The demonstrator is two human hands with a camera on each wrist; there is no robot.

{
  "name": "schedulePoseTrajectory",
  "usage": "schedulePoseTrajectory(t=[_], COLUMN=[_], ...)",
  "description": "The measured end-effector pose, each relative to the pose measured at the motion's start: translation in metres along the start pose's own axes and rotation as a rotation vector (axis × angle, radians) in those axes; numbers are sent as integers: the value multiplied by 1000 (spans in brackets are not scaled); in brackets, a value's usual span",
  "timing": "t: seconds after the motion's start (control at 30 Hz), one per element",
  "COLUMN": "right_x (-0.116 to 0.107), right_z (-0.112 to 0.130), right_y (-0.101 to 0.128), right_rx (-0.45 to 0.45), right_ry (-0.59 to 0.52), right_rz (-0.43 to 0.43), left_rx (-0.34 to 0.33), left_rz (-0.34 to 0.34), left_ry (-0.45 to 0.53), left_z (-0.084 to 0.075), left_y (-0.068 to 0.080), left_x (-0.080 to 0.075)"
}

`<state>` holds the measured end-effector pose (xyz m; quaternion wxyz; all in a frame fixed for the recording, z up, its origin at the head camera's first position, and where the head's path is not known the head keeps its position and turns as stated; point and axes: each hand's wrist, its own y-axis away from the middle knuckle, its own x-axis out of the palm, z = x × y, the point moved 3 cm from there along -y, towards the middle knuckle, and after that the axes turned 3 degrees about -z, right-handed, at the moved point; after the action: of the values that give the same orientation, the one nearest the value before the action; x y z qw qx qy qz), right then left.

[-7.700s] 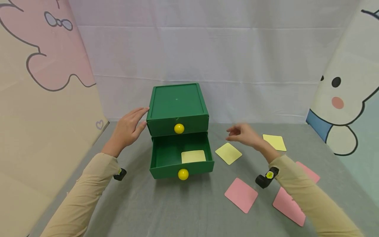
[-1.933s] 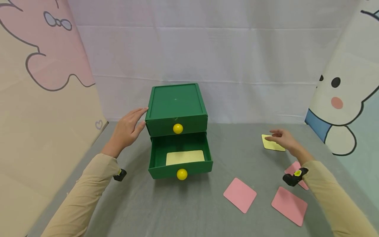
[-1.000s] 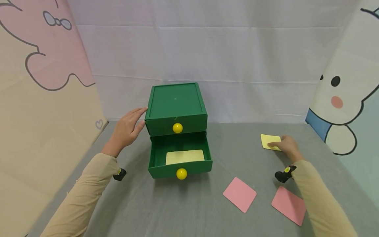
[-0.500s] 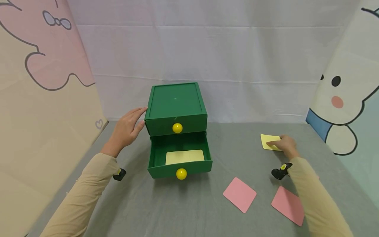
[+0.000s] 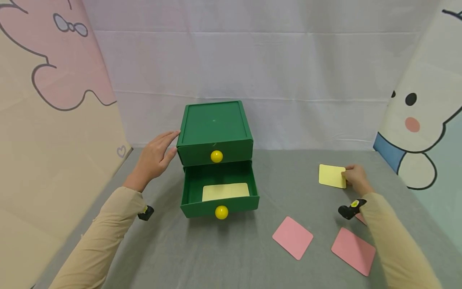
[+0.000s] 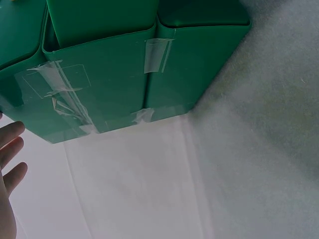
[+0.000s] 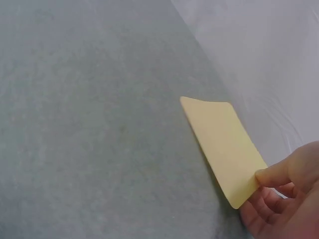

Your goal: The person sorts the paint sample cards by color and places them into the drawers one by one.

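Observation:
My right hand (image 5: 356,178) pinches a yellow card (image 5: 331,176) by its right edge, thumb on top. In the right wrist view the card (image 7: 224,144) tilts close over the grey cloth, fingers curled beneath it. At the left, my left hand (image 5: 153,160) touches the side of a green two-drawer cabinet (image 5: 215,122), fingers straight. Its lower drawer (image 5: 202,210) is pulled out and holds pale yellow card (image 5: 225,192). The upper drawer (image 5: 195,155) is closed. In the left wrist view, clear tape (image 6: 65,94) crosses the cabinet's side near my fingertips (image 6: 12,132).
Two pink cards (image 5: 293,237) lie flat at the front right, and a further pink card (image 5: 361,218) is mostly hidden under the right sleeve. A white cloth wall (image 5: 288,80) stands behind the cabinet, with printed cloth panels at both sides.
Earlier, a yellow card near the cabinet left the table, and more yellow shows in the drawer. My right hand then reached the far-right yellow card and now grips its edge. The left hand stayed put.

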<state>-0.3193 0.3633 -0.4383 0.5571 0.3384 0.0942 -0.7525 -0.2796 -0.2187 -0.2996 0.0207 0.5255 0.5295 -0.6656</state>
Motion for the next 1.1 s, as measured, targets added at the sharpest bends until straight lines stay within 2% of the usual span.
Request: schedulePoseTrajectory(t=[0.13, 0.33, 0.57, 0.67, 0.8, 0.87, 1.1], right_x=[-3, -7, -4, -2, -1, 0, 6], right_z=[3, 26, 40, 65, 113, 131, 168], right_y=[-1, 6, -19, 5, 62, 82, 121], right_rx=[-28, -93, -224, -290, -368, -405, -495], right_ry=[-26, 6, -10, 4, 15, 21, -27], right_rz=[68, 133, 139, 168, 221, 223, 261], left_rx=[1, -1, 1, 1, -1, -1, -6], left_rz=[-2, 5, 7, 7, 9, 11, 13], left_ry=[-1, -8, -6, -1, -1, -2, -3], left_z=[0, -1, 0, 0, 1, 1, 0], left_y=[0, 0, 0, 0, 0, 0, 0], left_x=[0, -1, 0, 0, 1, 1, 0])
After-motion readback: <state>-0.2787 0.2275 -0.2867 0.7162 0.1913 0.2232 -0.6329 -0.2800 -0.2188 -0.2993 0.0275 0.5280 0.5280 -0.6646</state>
